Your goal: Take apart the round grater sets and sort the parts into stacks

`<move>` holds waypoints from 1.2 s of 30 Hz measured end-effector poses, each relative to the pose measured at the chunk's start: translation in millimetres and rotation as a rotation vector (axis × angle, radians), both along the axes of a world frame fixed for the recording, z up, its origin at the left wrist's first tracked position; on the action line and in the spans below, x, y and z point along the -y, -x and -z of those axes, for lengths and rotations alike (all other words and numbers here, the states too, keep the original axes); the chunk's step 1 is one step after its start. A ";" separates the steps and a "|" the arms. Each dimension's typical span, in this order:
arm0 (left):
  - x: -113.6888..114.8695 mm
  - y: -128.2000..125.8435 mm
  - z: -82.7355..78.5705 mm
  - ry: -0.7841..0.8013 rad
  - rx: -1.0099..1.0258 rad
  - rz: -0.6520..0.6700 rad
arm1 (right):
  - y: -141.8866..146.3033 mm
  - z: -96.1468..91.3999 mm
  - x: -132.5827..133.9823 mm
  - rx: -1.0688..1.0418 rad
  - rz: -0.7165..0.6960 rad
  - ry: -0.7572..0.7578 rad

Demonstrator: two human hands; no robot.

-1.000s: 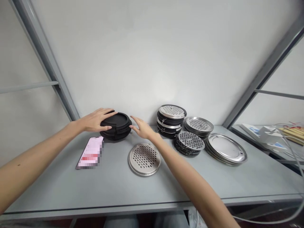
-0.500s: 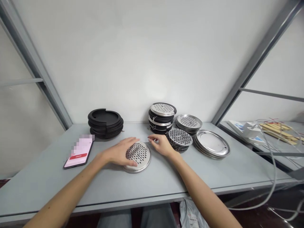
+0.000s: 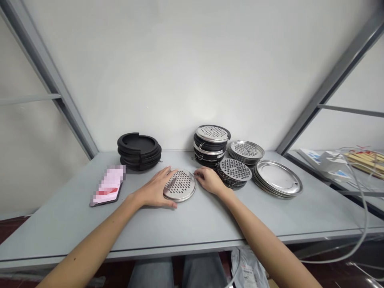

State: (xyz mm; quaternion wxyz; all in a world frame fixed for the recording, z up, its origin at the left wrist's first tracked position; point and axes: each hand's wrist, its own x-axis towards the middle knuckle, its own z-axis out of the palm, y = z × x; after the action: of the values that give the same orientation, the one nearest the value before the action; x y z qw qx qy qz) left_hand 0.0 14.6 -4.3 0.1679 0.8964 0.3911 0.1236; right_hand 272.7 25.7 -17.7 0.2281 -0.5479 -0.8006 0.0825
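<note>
A round metal grater plate (image 3: 182,185) with rows of raised holes lies in front of me on the grey table. My left hand (image 3: 157,190) spans its left side, thumb at the near rim and fingers over the far rim, gripping it. Close by the plate's right rim, my right hand (image 3: 210,180) rests low with its fingers curled together. What its fingertips hold, if anything, is hidden. Just right of that hand stands a stack of coarse-toothed dark grater discs (image 3: 235,171).
Black rings (image 3: 139,152) are stacked at the back left, behind a phone (image 3: 109,186). Black and metal assemblies (image 3: 211,145) stand at the back, near stacked grater plates (image 3: 246,150) and plain metal lids (image 3: 279,176). White cables (image 3: 364,216) hang at right.
The view has shifted slightly. The grater plate has moved a little away from me with my left hand, which now sits lower round its rim. My right fingers have curled in closer together.
</note>
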 end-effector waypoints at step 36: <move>3.5 -1.3 6.1 -0.049 0.211 -0.077 | 18.3 -6.7 8.9 -0.268 -0.458 0.006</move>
State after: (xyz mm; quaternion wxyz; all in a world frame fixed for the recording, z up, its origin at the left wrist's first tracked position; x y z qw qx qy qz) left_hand 1.3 11.2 -10.4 0.1811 0.8666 0.4023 0.2331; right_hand 254.4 16.8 -11.0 0.3057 -0.3373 -0.8662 0.2062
